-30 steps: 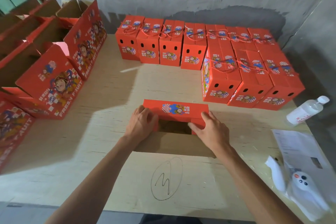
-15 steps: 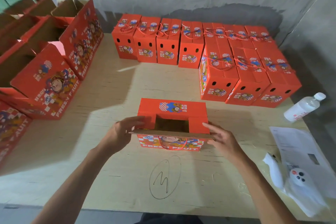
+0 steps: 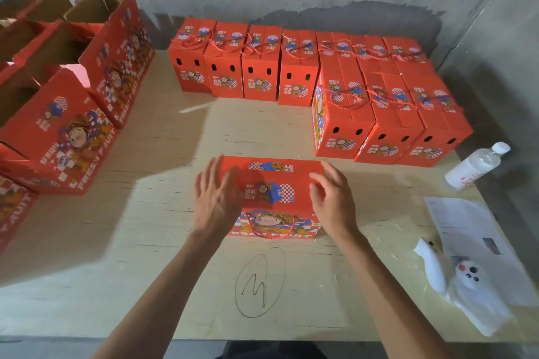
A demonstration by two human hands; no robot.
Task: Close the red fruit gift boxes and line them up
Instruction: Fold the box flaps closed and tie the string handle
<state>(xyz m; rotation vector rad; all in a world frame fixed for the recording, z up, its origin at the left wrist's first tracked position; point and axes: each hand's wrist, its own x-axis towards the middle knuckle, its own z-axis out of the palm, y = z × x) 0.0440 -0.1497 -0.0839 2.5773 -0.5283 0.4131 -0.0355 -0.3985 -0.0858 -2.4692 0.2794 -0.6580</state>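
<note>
At the tabletop's (image 3: pixel 145 242) middle, just in front of you, the box (image 3: pixel 274 189) now has its top flaps folded flat where half a second ago they gaped. Your left hand (image 3: pixel 215 198) and right hand (image 3: pixel 332 201) hover spread-fingered over it, holding nothing. Next, line it up beside the closed boxes (image 3: pixel 344 125).

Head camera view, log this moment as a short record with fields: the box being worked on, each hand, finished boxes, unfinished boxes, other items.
box in work: red gift box, centre of table, top flaps folded down
left hand: open, at the box's left end
right hand: open, at its right end
finished boxes: closed boxes lined up along the wall
unfinished boxes: open boxes at left
other items: water bottle, papers
</note>
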